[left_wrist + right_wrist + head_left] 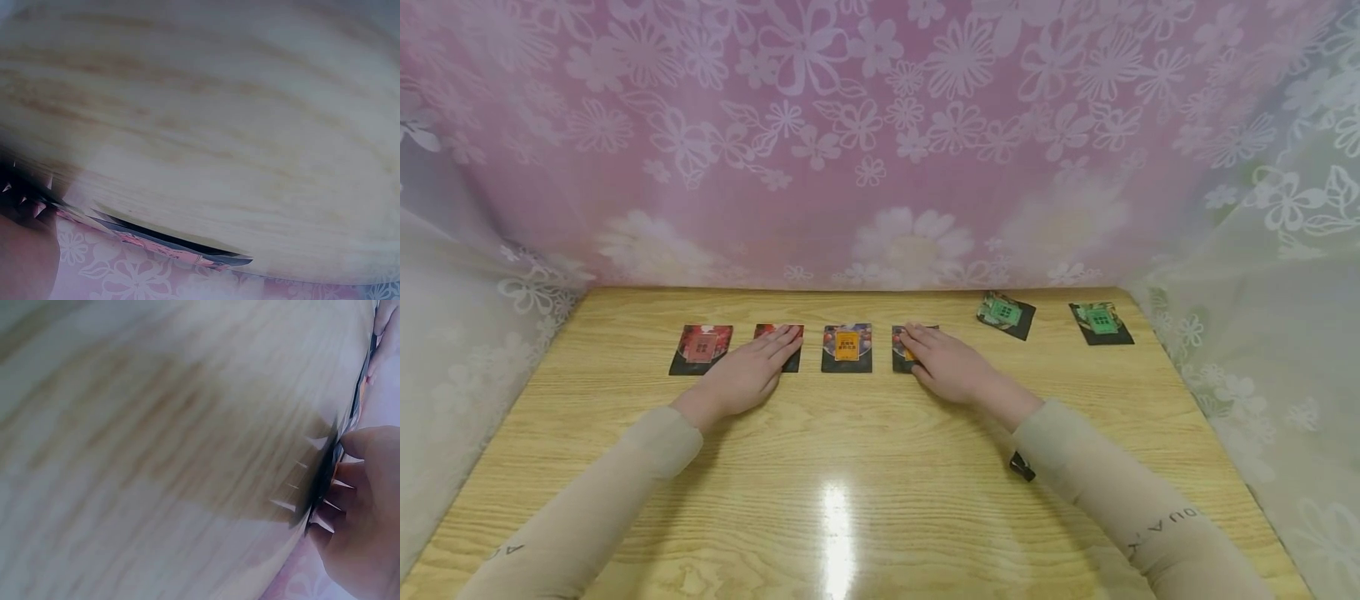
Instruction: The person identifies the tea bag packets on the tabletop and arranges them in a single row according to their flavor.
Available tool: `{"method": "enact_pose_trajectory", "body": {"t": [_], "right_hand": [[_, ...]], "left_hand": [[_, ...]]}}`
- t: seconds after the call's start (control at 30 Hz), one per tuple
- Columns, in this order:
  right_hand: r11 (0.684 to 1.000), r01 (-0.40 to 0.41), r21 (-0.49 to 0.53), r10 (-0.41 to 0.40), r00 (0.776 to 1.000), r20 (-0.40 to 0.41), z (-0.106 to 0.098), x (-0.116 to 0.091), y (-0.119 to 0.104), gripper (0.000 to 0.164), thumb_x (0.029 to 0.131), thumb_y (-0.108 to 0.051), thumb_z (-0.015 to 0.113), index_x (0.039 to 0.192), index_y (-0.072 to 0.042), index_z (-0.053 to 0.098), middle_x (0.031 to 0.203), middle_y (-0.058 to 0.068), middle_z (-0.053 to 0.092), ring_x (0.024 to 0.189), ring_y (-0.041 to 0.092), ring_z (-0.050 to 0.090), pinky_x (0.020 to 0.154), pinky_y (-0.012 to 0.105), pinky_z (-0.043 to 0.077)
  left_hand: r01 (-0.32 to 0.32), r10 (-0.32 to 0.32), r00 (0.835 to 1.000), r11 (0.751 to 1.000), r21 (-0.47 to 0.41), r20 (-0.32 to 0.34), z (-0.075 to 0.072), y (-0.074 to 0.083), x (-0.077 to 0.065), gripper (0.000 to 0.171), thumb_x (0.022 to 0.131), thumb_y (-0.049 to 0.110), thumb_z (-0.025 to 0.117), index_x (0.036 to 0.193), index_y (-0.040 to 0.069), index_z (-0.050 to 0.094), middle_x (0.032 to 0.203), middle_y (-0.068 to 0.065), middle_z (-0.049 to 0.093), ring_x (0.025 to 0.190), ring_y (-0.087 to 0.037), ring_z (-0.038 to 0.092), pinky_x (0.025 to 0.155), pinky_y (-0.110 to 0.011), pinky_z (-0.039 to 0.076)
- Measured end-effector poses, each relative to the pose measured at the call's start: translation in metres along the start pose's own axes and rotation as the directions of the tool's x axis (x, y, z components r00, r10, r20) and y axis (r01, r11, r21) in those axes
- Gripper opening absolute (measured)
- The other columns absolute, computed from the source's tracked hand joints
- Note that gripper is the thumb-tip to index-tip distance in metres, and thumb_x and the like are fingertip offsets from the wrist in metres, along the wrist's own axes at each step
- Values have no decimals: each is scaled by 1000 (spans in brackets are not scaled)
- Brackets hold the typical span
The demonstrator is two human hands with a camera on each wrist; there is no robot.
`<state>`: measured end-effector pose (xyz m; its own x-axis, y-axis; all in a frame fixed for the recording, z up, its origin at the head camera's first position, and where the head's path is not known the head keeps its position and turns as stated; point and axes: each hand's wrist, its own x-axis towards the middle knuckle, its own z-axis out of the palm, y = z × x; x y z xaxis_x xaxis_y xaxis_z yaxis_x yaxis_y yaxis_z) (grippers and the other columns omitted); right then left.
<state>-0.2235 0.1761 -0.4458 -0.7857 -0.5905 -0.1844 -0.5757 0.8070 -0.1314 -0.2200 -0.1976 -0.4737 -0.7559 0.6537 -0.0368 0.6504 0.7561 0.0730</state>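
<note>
My left hand (739,377) lies with extended fingers on a flat packet (792,363) with a black lower part, covering much of it. Just left of that is a red-labelled packet (702,348), seen edge-on in the left wrist view. My right hand (953,367) rests its fingers on an orange-labelled packet (900,360), partly hidden beneath them. Between the hands lies another orange-labelled packet (847,347). From the right wrist, the fingers of my right hand (369,506) touch the packet's upper face (332,464).
Two green-labelled packets lie to the right, one tilted (1004,313) and one near the table's right edge (1101,323). A small black item (1022,467) shows partly from behind the right sleeve. Floral curtains (865,150) surround the wooden table (880,433).
</note>
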Motion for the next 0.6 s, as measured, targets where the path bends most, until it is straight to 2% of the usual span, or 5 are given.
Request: {"method": "enact_pose_trajectory", "body": {"t": [0.47,0.6], "right_hand": [[1000,-3,10,3,1000,-8,-3,0,-2,64,113,-30,50,167,-3,30,176,18,25,164,36,26,136,53,23],[999,-1,32,2,999,-35,-5,0,-1,65,113,-29,52,167,-1,30,176,19,25,163,37,26,135,53,23]], "left_hand": [[5,-5,1000,1000,-6,6,1,0,0,58,113,18,42,167,4,31,175,-18,28,163,-36,27,133,-53,31],[6,-6,1000,1000,-3,11,0,0,0,58,113,19,43,167,4,31,175,-17,27,163,-36,27,133,-52,31]]}}
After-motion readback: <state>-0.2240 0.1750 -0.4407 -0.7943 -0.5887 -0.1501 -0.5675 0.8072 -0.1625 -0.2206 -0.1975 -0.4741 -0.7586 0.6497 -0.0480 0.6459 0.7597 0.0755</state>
